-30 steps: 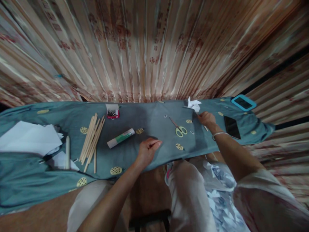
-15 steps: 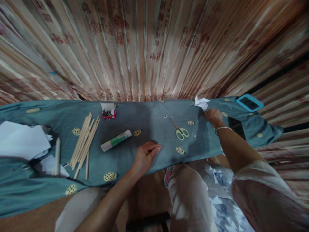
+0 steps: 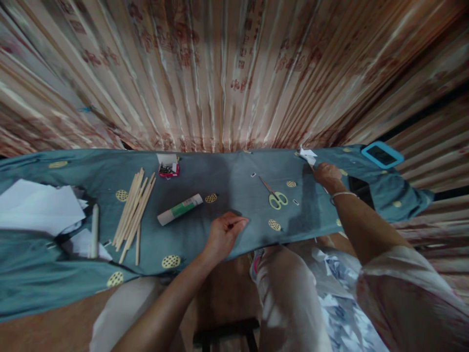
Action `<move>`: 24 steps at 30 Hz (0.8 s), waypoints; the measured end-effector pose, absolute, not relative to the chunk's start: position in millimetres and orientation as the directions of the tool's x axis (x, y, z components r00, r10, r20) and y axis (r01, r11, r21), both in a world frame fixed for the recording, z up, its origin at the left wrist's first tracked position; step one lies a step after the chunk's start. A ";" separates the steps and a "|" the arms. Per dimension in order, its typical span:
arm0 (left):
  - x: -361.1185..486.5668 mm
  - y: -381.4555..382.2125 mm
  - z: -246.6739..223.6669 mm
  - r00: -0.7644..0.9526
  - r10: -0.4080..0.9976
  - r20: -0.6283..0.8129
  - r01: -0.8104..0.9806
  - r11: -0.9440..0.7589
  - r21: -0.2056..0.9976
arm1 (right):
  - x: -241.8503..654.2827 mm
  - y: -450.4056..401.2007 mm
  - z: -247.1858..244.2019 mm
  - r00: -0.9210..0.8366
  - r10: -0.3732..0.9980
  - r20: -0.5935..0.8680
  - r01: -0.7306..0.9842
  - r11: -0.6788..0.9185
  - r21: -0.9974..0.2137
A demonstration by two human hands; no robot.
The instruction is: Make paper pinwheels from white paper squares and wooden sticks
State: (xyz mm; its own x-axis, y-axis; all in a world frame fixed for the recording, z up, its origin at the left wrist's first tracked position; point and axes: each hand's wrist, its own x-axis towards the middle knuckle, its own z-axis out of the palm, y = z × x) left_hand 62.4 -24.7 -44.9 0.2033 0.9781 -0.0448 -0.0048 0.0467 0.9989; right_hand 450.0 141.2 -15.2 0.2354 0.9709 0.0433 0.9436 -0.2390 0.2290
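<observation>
My right hand (image 3: 329, 177) is closed around the thin stick of a white paper pinwheel (image 3: 308, 155), holding it over the far right part of the table. The pinwheel's folded blades stick out beyond my fingers, and most of the stick is hidden in my grip. My left hand (image 3: 224, 234) rests near the table's front edge, thumb and fingers pinched together; whatever is between them is too small to make out. Between my two hands lie scissors (image 3: 275, 196) with pale green handles. A green and white glue stick (image 3: 180, 209) lies left of my left hand.
Several wooden sticks (image 3: 134, 215) lie in a bundle on the green tablecloth (image 3: 227, 176). Behind them stands an open red box of small metal pins (image 3: 169, 169). White paper sheets (image 3: 38, 208) and a pale rod (image 3: 95, 232) are at far left. A blue-framed tablet (image 3: 382, 154) lies at far right.
The pinwheel in my right hand has turned, and its blades now look narrower. My left hand keeps its pinch in place. The whole view has shifted slightly.
</observation>
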 end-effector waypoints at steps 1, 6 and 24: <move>62.4 -24.8 -44.5 0.205 0.978 -0.043 -0.005 0.045 0.999 | 446.1 138.6 -11.5 0.251 0.967 0.050 0.938 -0.256 0.233; 64.1 -25.4 -40.0 0.178 0.984 -0.014 0.006 0.013 1.000 | 394.0 120.5 8.8 0.209 0.975 0.075 0.947 -0.221 0.233; -0.8 -58.4 -17.4 0.048 0.999 0.012 -0.009 -0.011 1.000 | 154.5 23.2 -39.1 -0.294 0.942 0.161 0.948 0.309 -0.078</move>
